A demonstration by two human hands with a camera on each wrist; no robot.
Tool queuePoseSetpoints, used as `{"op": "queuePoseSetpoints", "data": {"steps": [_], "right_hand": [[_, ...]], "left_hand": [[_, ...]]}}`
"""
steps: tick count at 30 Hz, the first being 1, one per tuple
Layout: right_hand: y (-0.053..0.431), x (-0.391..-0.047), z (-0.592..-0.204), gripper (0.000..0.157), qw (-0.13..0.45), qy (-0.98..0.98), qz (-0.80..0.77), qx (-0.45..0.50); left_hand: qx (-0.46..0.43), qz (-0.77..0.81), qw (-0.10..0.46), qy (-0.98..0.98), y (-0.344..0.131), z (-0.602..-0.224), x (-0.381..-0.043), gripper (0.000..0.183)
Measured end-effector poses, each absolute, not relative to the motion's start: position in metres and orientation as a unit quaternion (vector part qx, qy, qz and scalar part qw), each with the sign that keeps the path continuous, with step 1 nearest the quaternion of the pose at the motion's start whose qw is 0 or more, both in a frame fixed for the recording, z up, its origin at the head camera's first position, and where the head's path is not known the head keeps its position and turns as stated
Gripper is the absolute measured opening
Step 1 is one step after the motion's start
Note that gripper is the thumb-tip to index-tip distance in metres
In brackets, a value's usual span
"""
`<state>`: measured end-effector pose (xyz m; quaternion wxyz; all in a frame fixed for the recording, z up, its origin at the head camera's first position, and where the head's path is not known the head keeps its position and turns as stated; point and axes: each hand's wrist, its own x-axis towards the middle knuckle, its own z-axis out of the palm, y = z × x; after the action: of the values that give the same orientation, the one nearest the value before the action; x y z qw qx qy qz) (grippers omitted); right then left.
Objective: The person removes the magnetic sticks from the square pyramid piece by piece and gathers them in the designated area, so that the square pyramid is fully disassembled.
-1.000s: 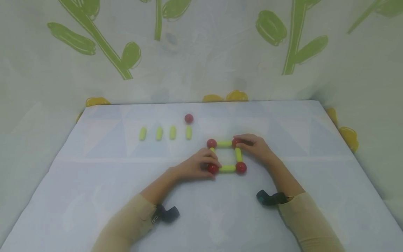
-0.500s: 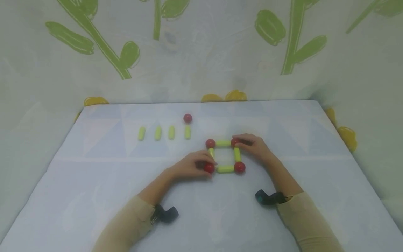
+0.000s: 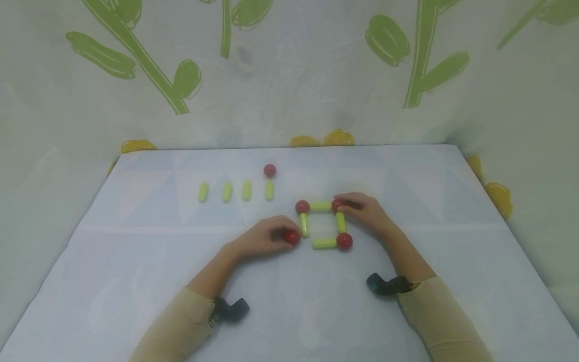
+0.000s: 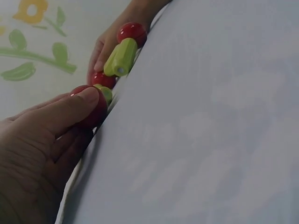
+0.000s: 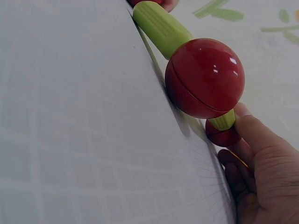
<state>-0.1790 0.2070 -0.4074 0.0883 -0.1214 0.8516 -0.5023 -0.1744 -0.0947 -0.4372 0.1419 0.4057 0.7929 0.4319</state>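
Observation:
My left hand (image 3: pixel 267 236) pinches a red ball (image 3: pixel 292 237) between thumb and fingers, apart from the rods beside it. My right hand (image 3: pixel 365 208) holds the far right red ball (image 3: pixel 337 205) of an open square of rods and balls. Its far yellow-green rod (image 3: pixel 321 206) runs to the far left ball (image 3: pixel 302 206), from which the left rod (image 3: pixel 304 225) extends. On the right a rod (image 3: pixel 341 222) leads to the near right ball (image 3: pixel 344 241), and the near rod (image 3: pixel 324 244) points left from it. In the left wrist view the thumb presses the ball (image 4: pixel 96 112).
Farther back on the left, several yellow-green rods stand in a row, among them the leftmost rod (image 3: pixel 203 192). Another red ball (image 3: pixel 270 170) lies at the far end of the rightmost rod (image 3: pixel 269 190). A painted wall (image 3: pixel 307 90) rises behind the white table (image 3: pixel 316 311).
My left hand has pulled the near left ball leftward off the ends of the left and near rods. The right hand has stayed on its ball.

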Motion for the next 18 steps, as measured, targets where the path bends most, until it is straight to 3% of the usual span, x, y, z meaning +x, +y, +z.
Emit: {"op": "queuePoseSetpoints", "data": {"steps": [10, 18], "right_hand": [[0.207, -0.179, -0.407, 0.038, 0.087, 0.849, -0.507, -0.125], [0.206, -0.178, -0.405, 0.038, 0.087, 0.850, -0.505, -0.124]], "left_hand": [[0.328, 0.430, 0.148, 0.828, -0.103, -0.431, -0.178, 0.040], [0.257, 0.436, 0.122, 0.854, -0.118, -0.424, -0.190, 0.041]]}}
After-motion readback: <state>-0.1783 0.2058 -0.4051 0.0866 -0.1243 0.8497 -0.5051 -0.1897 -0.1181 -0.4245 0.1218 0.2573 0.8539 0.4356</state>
